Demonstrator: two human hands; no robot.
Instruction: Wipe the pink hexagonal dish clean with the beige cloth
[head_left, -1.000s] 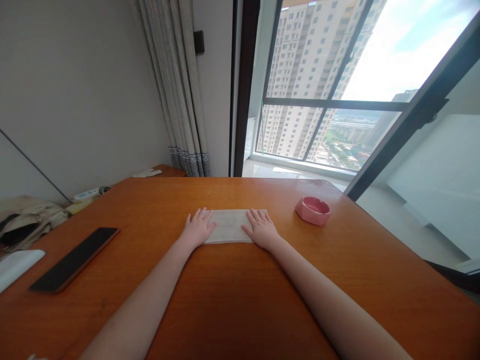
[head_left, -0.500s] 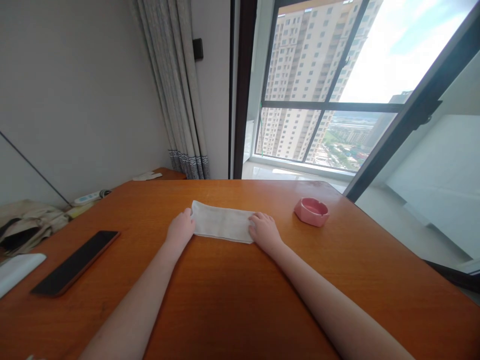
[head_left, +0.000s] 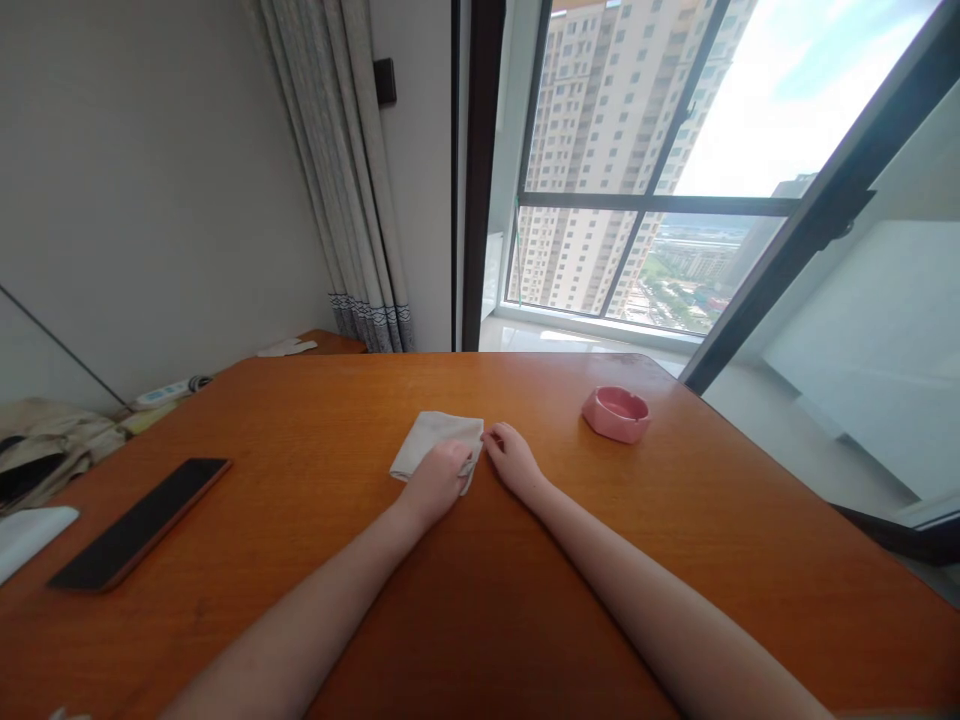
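A light grey-white cloth [head_left: 431,437], folded into a small rough square, lies on the brown wooden table [head_left: 480,580]. My left hand [head_left: 437,478] reaches over its near right part, with the fingers closed on the cloth's edge. Close by on the right is my right hand [head_left: 515,462], resting low on the tabletop. Its fingers are drawn together, and their tips meet the right edge of the cloth. Part of the cloth is hidden beneath my left hand.
To the right of my hands sits a pink ashtray [head_left: 616,414]. A long dark flat object [head_left: 142,523] lies on the left, with a white item [head_left: 34,538] beyond it at the table's edge. A curtain [head_left: 337,180] and a large window [head_left: 645,200] are behind the table.
My left hand has moved right, bringing the cloth's left end over toward the right end. The long strip is now doubled into a shorter square. My right hand stays near the right edge.
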